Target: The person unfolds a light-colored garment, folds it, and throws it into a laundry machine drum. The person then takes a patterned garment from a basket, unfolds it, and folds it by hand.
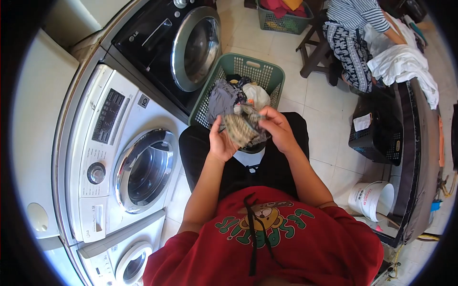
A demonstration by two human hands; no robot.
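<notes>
Between my hands, above my lap, is a crumpled patterned cloth in beige and grey [241,129]. My left hand [223,143] supports its left side, with the fingers partly behind the fabric. At the cloth's right edge, my right hand [279,128] pinches the fabric between thumb and fingers. Just beyond my hands stands a green laundry basket [272,76], holding a grey garment [222,99], a cream-white cloth [256,96] and darker clothes.
White washing machine [90,157] and black washer [143,38] line the left. Another person [353,33] handles white cloth [400,64] at upper right. Also there: a second basket [286,24], black crate [374,138], white bucket [365,198], stool [315,59].
</notes>
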